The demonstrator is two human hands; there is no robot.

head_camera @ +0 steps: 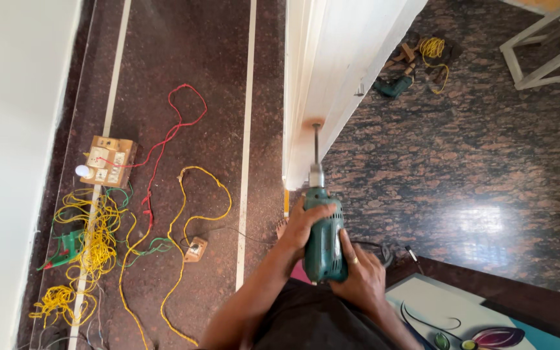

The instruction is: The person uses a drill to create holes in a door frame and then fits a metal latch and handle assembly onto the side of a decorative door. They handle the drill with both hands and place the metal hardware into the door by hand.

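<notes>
Both hands are wrapped around a green electric drill [324,236] held upright against the narrow edge of a white door [332,78]. The left hand [304,223] closes its fingers over the drill's upper body near the chuck; the right hand [361,275], with a ring on one finger, grips the rear of the body from the other side. The drill bit [316,144] points away from the person and meets the door edge at a small brownish mark.

On the dark speckled floor [202,58] to the left lie tangled yellow wires [92,249], a red wire [176,126], and a wooden switch board [108,162] with sockets. A small wooden socket box [196,249] sits nearer the person. Beyond the door, on the polished stone floor, lie a second green drill [393,86], a yellow cord coil [432,48] and part of a white frame [549,45]. A painted panel [461,317] lies at lower right.
</notes>
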